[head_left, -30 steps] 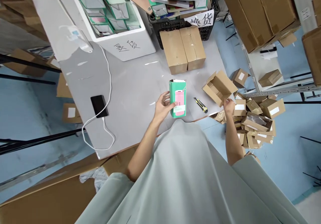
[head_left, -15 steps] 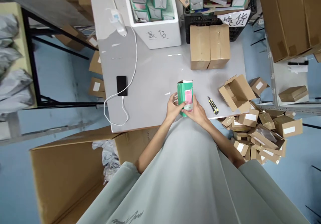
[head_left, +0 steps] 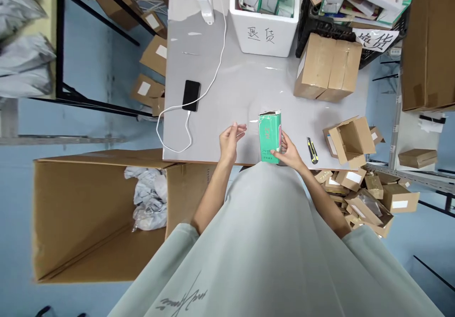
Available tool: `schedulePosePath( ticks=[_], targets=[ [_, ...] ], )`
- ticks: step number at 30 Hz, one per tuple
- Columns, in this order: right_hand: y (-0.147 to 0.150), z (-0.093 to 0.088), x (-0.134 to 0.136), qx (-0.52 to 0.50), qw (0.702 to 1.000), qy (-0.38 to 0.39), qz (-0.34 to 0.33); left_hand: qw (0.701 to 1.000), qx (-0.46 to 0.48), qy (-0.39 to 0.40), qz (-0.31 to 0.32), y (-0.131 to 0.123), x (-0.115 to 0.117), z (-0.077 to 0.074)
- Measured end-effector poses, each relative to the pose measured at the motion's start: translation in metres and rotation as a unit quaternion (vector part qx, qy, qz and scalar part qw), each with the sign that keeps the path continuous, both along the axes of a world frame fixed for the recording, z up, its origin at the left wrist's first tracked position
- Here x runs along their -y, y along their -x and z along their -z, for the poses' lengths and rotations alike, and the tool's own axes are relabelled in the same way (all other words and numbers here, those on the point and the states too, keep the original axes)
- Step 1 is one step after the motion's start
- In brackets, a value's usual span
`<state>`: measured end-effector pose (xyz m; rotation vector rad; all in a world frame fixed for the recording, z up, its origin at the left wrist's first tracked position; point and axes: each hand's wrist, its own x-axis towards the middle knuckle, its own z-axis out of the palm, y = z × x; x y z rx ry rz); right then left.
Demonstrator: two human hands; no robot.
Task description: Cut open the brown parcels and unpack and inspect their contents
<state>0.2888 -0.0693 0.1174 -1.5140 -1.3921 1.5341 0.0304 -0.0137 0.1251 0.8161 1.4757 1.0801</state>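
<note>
My right hand (head_left: pixel 289 152) grips the lower right side of a green product box (head_left: pixel 269 137), thumb on its front. The box stands near the table's front edge, with printed lettering on the face toward me and a pink strip on its right side. Its top end looks creased, and I cannot tell whether it is sealed. To the left of the box, my left hand (head_left: pixel 230 140) is off it, fingers loosely stretched and nothing seen in them. A yellow and black utility knife (head_left: pixel 312 150) lies right of my right hand.
An open carton (head_left: pixel 350 139) sits at the table's right edge. Two taped cartons (head_left: pixel 327 70) stand behind, near a white foam bin (head_left: pixel 268 32) of green boxes. A black phone (head_left: pixel 191 95) with a white cable lies left. Below left is a large open carton (head_left: pixel 88 212).
My left hand has let go of the green box and moved left. The box has turned, so a lettered side now faces me instead of the pink picture. The view has shifted.
</note>
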Motion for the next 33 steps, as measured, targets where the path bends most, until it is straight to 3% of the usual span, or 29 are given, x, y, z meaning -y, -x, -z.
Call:
schedulePosePath(
  ticks=[4,9,14,18,22,27,30,33],
  targets=[
    [0.003,-0.016,-0.002,-0.145,0.986,0.065,-0.049,0.991,-0.006,-0.010,0.137,0.006,-0.013,-0.007],
    [0.013,-0.030,-0.003,-0.192,0.973,0.082,-0.098,0.967,0.050,-0.052,0.245,-0.001,-0.032,-0.017],
    [0.017,-0.027,-0.003,-0.207,0.971,0.080,-0.091,0.966,0.070,-0.045,0.244,-0.006,-0.043,-0.020],
    [0.022,-0.015,-0.004,-0.143,0.987,0.070,-0.031,0.971,0.040,-0.034,0.233,-0.009,-0.046,-0.020],
    [0.030,-0.013,-0.016,-0.034,0.999,-0.005,0.026,0.967,-0.021,-0.062,0.245,-0.018,-0.049,-0.023],
    [0.040,-0.025,-0.042,0.097,0.989,-0.108,0.040,0.958,-0.099,-0.092,0.253,-0.036,-0.053,-0.029],
    [0.038,-0.029,-0.051,0.098,0.985,-0.114,0.085,0.966,-0.046,-0.082,0.240,-0.039,-0.053,-0.030],
    [0.028,-0.028,-0.055,0.004,0.984,-0.080,0.162,0.970,0.059,-0.024,0.233,-0.029,-0.045,-0.027]
  ],
)
